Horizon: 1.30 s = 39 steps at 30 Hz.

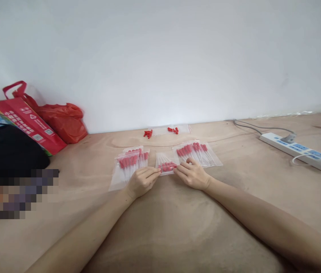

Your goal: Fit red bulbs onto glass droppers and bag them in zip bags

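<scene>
A small clear zip bag (164, 158) lies between my hands, holding several thin clear sticks with red tips at the near end. My left hand (144, 181) pinches its near left corner with fingers closed. At the near right corner, my right hand (192, 174) grips the same edge between thumb and fingers. Beside my left hand are overlapping bags of red-tipped sticks (127, 163). More filled bags (196, 151) lie beyond my right hand, red tips pointing away from me.
Loose red caps (148, 134) and a flat clear bag (160, 131) lie near the wall. On the right is a white power strip (299, 149) with cables. Red bags (63, 121) and a black drawstring bag (12, 151) stand at left, near a pixelated patch on the wooden table (154, 235).
</scene>
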### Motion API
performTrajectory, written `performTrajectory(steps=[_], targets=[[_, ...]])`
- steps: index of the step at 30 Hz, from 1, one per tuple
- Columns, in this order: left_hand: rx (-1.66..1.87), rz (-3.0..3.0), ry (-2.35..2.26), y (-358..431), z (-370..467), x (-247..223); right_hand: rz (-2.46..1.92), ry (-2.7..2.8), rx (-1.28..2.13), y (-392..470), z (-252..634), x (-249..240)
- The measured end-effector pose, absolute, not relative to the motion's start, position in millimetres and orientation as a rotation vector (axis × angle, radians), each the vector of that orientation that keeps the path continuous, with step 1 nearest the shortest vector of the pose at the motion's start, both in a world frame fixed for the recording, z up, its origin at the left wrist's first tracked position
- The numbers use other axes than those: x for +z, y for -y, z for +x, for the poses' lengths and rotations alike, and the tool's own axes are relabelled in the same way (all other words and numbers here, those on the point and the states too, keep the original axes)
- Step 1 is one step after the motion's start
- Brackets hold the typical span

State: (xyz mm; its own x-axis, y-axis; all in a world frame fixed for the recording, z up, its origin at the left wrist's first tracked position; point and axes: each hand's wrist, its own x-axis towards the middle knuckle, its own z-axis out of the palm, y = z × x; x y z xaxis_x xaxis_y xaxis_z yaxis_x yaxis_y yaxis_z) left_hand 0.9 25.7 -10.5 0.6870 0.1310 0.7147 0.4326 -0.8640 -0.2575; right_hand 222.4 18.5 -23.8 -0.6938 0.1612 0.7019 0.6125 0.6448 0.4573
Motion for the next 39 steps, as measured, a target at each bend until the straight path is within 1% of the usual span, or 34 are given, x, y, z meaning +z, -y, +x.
performTrajectory(steps=[11,14,18,21,23,27,31,35,39], targets=[[-0.998,-2.527,0.504,-25.0,-1.2,-13.8,-0.683,2.230,-0.854,-25.8,230.2,-28.7],[-0.985,-2.546,0.522,-26.1,0.0,-15.0,-0.777,2.253,-0.713,-26.8,227.3,-31.4],[-0.975,-2.571,0.597,-26.3,0.1,-10.6,-0.849,2.260,-0.396,-29.7,220.9,-37.5],[-0.976,-2.472,0.814,-27.0,-5.2,-6.3,-0.838,2.146,-0.144,-31.5,221.7,-39.7],[-1.001,-2.346,1.001,-29.2,-11.9,-5.7,-0.783,2.101,-0.067,-30.5,229.0,-39.4],[-1.002,-2.108,1.468,-37.2,-30.7,-8.3,-0.809,2.048,-0.052,-25.1,265.9,-37.5],[-0.988,-2.015,1.974,-46.1,-48.8,-6.8,-0.945,1.979,-0.034,-22.9,326.1,-38.8],[-1.066,-1.987,2.194,-53.1,-59.1,-2.7,-1.162,1.920,0.014,-23.8,381.9,-43.2],[-1.127,-1.921,2.339,-55.2,-62.6,-0.3,-1.277,1.950,0.160,-21.5,411.5,-45.7]])
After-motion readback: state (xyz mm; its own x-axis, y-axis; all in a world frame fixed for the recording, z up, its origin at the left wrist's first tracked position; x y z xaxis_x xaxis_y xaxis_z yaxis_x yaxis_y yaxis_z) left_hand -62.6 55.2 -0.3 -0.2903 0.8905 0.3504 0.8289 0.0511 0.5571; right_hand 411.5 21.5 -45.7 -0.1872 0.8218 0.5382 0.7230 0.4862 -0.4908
